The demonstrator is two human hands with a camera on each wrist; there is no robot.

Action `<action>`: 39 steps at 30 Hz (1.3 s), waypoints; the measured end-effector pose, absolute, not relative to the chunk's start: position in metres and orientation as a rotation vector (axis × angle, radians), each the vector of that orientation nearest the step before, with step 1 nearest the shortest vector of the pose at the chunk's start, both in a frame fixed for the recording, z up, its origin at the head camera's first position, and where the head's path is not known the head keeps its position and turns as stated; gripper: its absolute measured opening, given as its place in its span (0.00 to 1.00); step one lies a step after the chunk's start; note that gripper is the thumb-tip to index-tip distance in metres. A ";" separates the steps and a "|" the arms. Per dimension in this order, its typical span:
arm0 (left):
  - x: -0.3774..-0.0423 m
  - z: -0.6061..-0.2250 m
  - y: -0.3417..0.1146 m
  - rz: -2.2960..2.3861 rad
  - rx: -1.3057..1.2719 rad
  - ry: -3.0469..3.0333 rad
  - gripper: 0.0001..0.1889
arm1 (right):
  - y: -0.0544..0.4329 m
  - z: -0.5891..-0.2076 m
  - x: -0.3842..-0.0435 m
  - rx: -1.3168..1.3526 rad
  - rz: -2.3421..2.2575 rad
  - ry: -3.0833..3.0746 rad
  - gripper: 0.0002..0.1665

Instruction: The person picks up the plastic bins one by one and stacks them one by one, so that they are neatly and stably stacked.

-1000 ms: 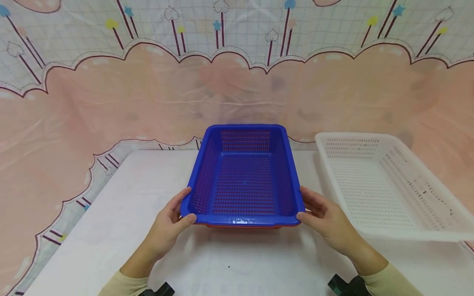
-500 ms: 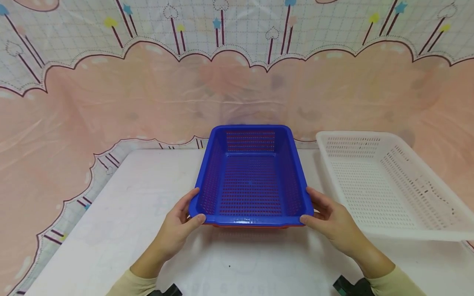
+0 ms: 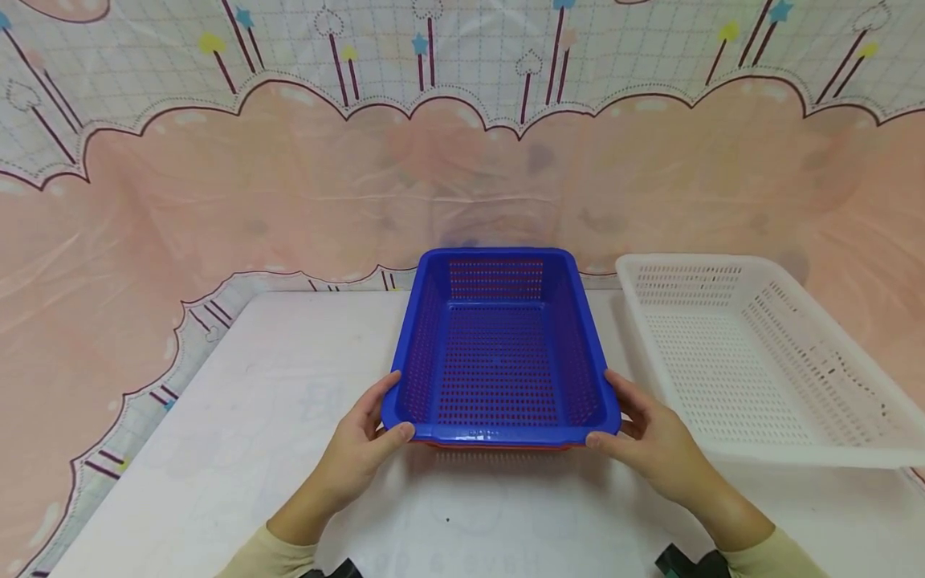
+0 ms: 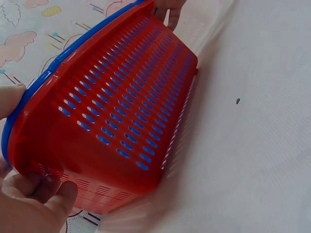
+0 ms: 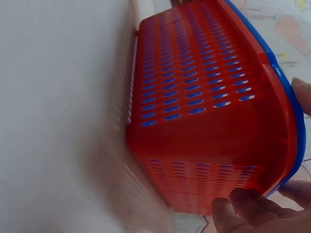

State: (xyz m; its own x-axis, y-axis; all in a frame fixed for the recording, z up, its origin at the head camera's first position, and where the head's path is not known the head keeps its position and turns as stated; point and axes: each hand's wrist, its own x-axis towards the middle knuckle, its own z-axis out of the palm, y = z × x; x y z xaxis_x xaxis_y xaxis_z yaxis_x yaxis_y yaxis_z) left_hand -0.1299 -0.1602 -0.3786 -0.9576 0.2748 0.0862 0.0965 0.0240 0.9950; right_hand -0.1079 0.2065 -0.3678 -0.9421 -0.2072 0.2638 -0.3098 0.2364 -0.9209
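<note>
head view, left hand: the left hand [image 3: 352,455] pinched the blue basket [image 3: 499,436] at its near left corner, thumb over the rim, fingers against the outer side.
right hand: the right hand [image 3: 655,451] pinched the near right corner in much the same way, thumb at the rim, fingers round the side.
red basket: both wrist views showed the red basket [image 4: 92,145] around the blue one, its lip just beneath the blue lip; fingers of each hand lay against the red wall too.
stack: the nested pair sat midway between the left and right edges of the desk [image 3: 289,369], reaching toward the far edge; whether the base bore fully on the surface could not be told.
progress: judging by the rims, the nesting looked complete, blue seated in red; letting go was not yet done, and the resting spot seemed undecided while both corners were held.
white basket: near the stack but apart from it, the white basket [image 3: 802,456] stood upright toward the desk's far right corner, not part of the nest.
speck: a dark speck [image 3: 447,519] lay in front of the stack.
cloth: beyond the far edge hung a patterned cloth [image 3: 462,185].
</note>
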 end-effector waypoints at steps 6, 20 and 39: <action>-0.133 -0.379 -0.160 2.055 0.396 2.203 0.37 | 0.207 -0.369 -0.113 0.514 1.798 -2.412 0.48; -0.136 -0.376 -0.162 1.960 0.439 2.299 0.37 | 0.206 -0.372 -0.115 0.487 1.875 -2.391 0.48; -0.110 -0.349 -0.155 1.637 0.352 2.866 0.34 | 0.238 -0.354 -0.065 0.336 1.422 -2.788 0.41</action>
